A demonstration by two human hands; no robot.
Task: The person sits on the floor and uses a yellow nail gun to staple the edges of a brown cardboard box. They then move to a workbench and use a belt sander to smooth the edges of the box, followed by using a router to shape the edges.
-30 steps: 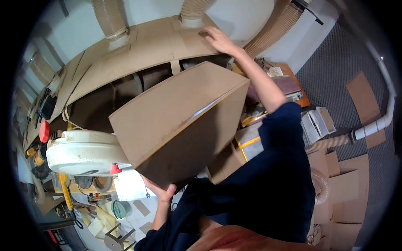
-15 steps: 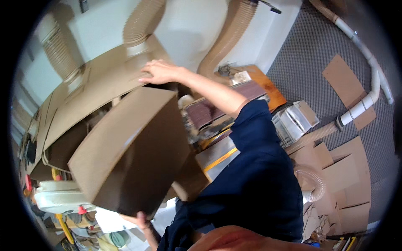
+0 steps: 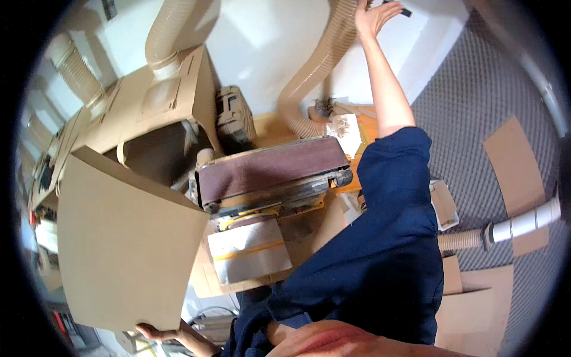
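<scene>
My left hand [image 3: 159, 332] grips the lower edge of a large tan cardboard cover [image 3: 131, 238], tilted at the left. The thumb shows; the rest of the fingers are partly behind the board. High up, my right hand [image 3: 379, 18] is stretched out with its fingers extended, beside the upper end of a ribbed tan hose [image 3: 324, 65] and a small black bar [image 3: 405, 12] on the wall. Whether it touches either one, I cannot tell. Between my arms stands a belt sander [image 3: 273, 166] with a brown abrasive belt and a grey metal work table [image 3: 250, 253].
A cardboard enclosure [image 3: 128, 113] with hoses on top stands at the back left. Next to it is a tan hard case [image 3: 235, 116]. Cardboard sheets [image 3: 514, 163], a white pipe [image 3: 526, 223] and a pale bin [image 3: 445, 205] lie to the right.
My right hand has left the cardboard near the enclosure and swung up and right toward the hose. The cover has moved left and turned in my left hand, uncovering the sander.
</scene>
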